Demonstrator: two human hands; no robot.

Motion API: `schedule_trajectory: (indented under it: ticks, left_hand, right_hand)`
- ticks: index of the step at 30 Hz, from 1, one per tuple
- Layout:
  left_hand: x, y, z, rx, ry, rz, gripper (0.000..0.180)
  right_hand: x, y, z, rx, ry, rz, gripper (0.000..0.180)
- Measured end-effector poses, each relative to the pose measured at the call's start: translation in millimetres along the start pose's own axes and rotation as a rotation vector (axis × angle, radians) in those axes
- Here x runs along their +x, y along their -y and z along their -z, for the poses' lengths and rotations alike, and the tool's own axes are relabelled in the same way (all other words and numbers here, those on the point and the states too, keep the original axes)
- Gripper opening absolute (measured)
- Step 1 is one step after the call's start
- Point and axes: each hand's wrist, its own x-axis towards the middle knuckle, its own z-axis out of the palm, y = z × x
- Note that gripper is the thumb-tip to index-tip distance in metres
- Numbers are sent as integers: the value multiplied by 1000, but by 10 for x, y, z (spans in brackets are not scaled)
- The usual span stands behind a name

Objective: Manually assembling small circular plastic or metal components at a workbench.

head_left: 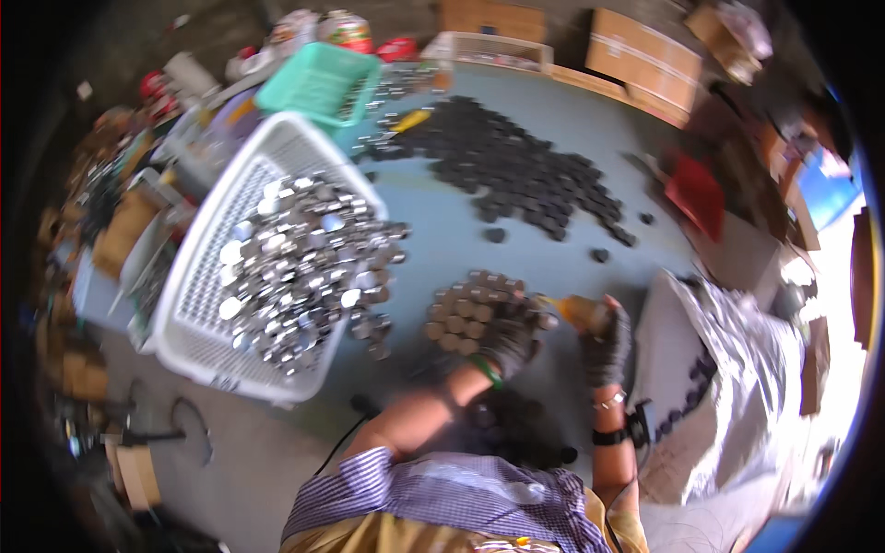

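Two hands: both in dark knit gloves, low of centre, near each other but apart
Left hand (510, 334): fingers spread flat over the near edge of a tight cluster of small round brownish caps (466, 309); pressing down, not clamped on any single one
Right hand (604, 343): closed round a small amber bottle (579, 311), its tip aimed at 9 o'clock toward the cluster
Wrist: bracelet and dark watch on the right forearm
Bench (442, 230): blue-grey; the cluster sits at its middle, just at 12 o'clock of the left hand
White basket (198, 276): at 9 o'clock of the cluster, heaped with shiny metal discs (300, 267); some spill over its rim
Black caps (516, 166): a wide spread at 12 o'clock, well apart
Green basket (318, 81): at 11 o'clock, far edge
Silvery bag (747, 369): at 3 o'clock, open; dark pieces inside
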Motion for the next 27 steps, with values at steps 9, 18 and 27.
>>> schedule_trajectory:
  ticks: [9, 18, 27]
  left_hand:
    - [-44, -196, 187, 68, 8, 55, 54]
    - [-107, -259, 195, 70, 28, 31, 50]
    - [-310, -271, 293, 57, 14, 37, 52]
  right_hand:
    - [-199, -336, 95, 713, -69, -618, 56]
    - [-411, -742, 69, 1061, 2, -801, 54]
    - [-410, -1313, 10, 1388, 342, -653, 56]
